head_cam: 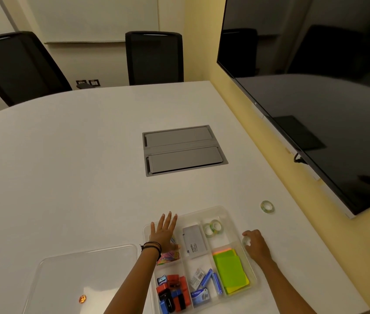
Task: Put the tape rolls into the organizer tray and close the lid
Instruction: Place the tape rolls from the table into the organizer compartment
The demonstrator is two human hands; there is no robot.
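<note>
Both hands were at the organizer tray (204, 211); the left hand (163, 233) lay spread flat, fingers straight, over the tray's far-left corner, apparently steadying it; the right hand (257, 245) sat just outside the tray's right wall, fingers curled round a small clear tape roll (246, 241), whose axis I could not make out inside the grip.

The move ahead seemed to turn on one short crossing; the tray's far-right compartment, already holding two tape rolls (212, 227) touching side by side, lay just left of the held roll and slightly beyond it, with only the low right wall between; the roll would have to be lifted over that wall and dropped into the space nearer than the pair.

One loose roll (267, 206) lay flat on the worktop (66, 166), hole upward, beyond the tray's far-right corner and apart from it; it was much nearer the right hand than the left, with nothing between.

The clear lid (84, 275) lay on the worktop left of the tray's near half, close to the left forearm, so that hand looked better placed to fetch it.

Elsewhere in the tray were a grey box (194, 241) in the far-middle compartment, green sticky notes (230, 270) near-right, staple boxes (202, 284) near-middle; none blocked the tape compartment.
</note>
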